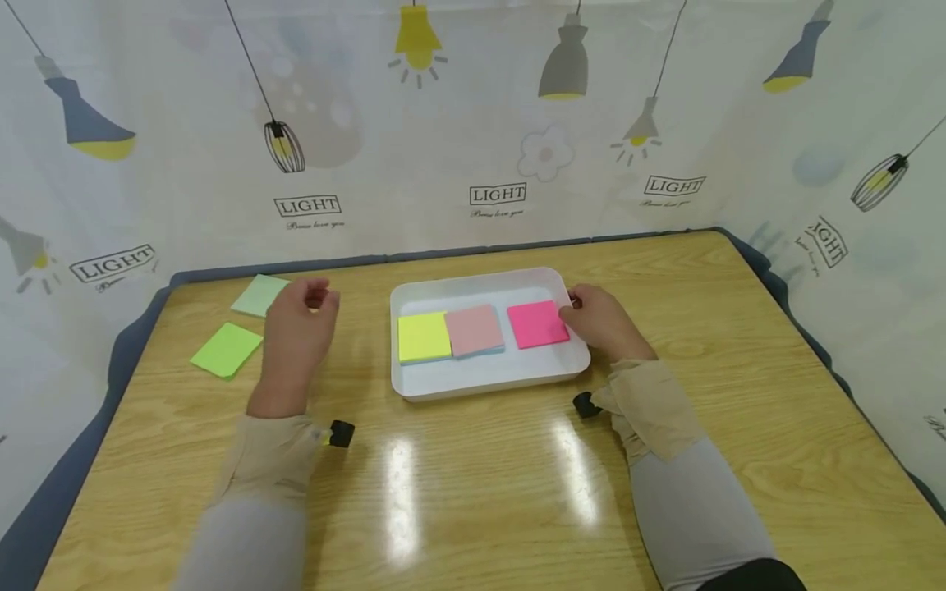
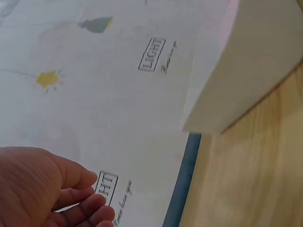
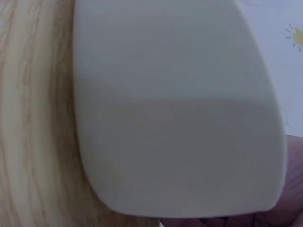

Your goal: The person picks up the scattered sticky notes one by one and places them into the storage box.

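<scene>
My right hand (image 1: 602, 320) grips the right end of a shallow white tray (image 1: 488, 380), thumb over the rim and fingers outside it. The right wrist view is filled by the tray's outer wall (image 3: 180, 156). Inside the tray lie sticky note pads: a yellow one (image 1: 424, 337) at the left, a dusty pink one (image 1: 475, 330) beside it with a blue edge showing beneath, and a bright pink one (image 1: 538, 324) at the right. Left of the tray hovers my left hand (image 1: 299, 332), fingers loosely bent and holding nothing; the left wrist view shows its bare fingertips (image 2: 97, 203).
Near the table's left edge lie a lime green pad (image 1: 226, 350) and a pale green pad (image 1: 259, 295), the latter partly behind my left hand. A white curtain printed with lamps (image 1: 443, 148) stands along the back and sides of the wooden table (image 1: 480, 492).
</scene>
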The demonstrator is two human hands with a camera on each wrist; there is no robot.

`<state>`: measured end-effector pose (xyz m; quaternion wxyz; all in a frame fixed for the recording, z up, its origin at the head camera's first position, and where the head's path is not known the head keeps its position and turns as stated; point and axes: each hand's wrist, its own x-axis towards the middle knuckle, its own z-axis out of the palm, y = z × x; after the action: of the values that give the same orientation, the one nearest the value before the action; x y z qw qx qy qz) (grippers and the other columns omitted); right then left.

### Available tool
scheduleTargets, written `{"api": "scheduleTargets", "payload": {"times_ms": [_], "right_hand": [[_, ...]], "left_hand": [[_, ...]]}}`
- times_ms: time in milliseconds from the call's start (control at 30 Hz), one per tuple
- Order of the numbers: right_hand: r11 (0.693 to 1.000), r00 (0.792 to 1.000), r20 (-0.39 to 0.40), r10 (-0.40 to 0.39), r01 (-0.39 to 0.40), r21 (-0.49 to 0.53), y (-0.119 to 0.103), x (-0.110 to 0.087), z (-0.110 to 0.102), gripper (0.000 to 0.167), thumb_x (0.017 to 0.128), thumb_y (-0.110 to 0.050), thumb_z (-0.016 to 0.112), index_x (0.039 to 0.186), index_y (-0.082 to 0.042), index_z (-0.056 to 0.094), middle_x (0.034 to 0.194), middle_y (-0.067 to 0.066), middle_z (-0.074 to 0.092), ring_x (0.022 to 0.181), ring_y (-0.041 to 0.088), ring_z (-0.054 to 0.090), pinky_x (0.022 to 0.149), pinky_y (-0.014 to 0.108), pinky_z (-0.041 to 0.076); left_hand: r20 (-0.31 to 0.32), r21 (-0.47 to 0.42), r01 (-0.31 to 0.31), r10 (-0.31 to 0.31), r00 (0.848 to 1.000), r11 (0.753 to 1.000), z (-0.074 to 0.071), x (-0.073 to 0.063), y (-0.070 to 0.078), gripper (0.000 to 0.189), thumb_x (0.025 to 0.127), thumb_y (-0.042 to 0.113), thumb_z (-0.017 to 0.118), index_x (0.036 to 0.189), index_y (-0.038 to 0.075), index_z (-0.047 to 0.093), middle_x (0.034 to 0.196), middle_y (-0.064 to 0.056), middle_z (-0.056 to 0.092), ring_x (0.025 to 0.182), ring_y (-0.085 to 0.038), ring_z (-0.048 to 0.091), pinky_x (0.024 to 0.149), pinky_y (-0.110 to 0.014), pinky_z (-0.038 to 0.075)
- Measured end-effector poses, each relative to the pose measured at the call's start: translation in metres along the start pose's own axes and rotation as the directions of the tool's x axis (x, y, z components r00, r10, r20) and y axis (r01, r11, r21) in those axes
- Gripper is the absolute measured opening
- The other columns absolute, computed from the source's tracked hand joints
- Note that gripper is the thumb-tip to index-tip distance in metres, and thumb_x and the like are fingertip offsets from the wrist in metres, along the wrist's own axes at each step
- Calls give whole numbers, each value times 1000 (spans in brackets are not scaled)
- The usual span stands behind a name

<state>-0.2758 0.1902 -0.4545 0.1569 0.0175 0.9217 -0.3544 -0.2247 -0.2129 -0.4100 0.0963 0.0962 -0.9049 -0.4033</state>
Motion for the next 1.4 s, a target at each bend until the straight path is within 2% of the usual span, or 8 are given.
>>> {"api": "scheduleTargets", "payload": {"times_ms": [133,233,433,700,833,1067,1200,1400], "right_hand": [[1000,1000,-8,0,0,-13,-2,-1,-1,35,106,-26,50,130,-2,57,123,17,59,107,31,52,91,45,46],[1000,1000,-8,5,-5,-16,-3,-1,-1,31,105,-26,50,124,-2,58,115,17,58,103,31,52,86,43,44],[1000,1000,8,24,-24,-11,-2,0,-1,39,106,-27,50,135,-2,55,131,18,58,112,33,52,98,49,47],[1000,1000,4,-5,5,-10,-1,-2,0,41,106,-27,49,138,-2,55,133,18,59,112,33,53,98,49,47],[1000,1000,4,-4,4,-6,-1,-2,1,40,106,-27,49,137,-2,55,134,18,59,112,33,53,99,48,47],[1000,1000,5,-7,7,-10,-1,-3,0,38,106,-26,48,135,-2,56,131,18,60,110,32,54,96,47,47],[1000,1000,8,-4,4,-7,-2,-4,0,40,106,-26,48,137,-2,55,133,18,59,112,33,53,98,48,47],[1000,1000,11,-2,2,-1,-4,-5,-1,41,107,-26,49,140,-2,54,137,19,58,115,33,53,102,50,46]], "left_hand": [[-90,21,39,-37,995,999,-21,8,-31,41,107,28,51,137,3,63,123,-18,67,116,-32,61,85,-34,47],[-133,27,86,-81,988,996,-33,14,-56,44,107,29,48,138,1,61,128,-20,65,121,-34,59,89,-39,47],[-122,63,178,-169,978,982,-50,18,-104,53,108,31,44,150,1,51,155,-22,49,145,-41,43,117,-56,37],[-228,61,260,-240,944,964,-61,23,-145,56,107,29,43,157,5,42,162,-19,42,154,-40,33,126,-53,29],[-199,100,292,-268,943,951,-70,24,-156,62,106,30,43,161,4,33,166,-21,34,156,-42,28,126,-55,27],[-18,179,298,-300,954,938,-76,25,-160,80,106,46,43,164,-2,15,169,-30,17,157,-51,13,127,-61,18],[23,217,307,-319,947,927,-75,25,-160,85,105,51,44,164,-1,12,169,-29,15,156,-52,12,126,-62,18],[67,264,267,-294,954,927,-74,23,-154,87,103,50,51,162,-4,18,166,-33,23,152,-56,21,122,-65,24]]}}
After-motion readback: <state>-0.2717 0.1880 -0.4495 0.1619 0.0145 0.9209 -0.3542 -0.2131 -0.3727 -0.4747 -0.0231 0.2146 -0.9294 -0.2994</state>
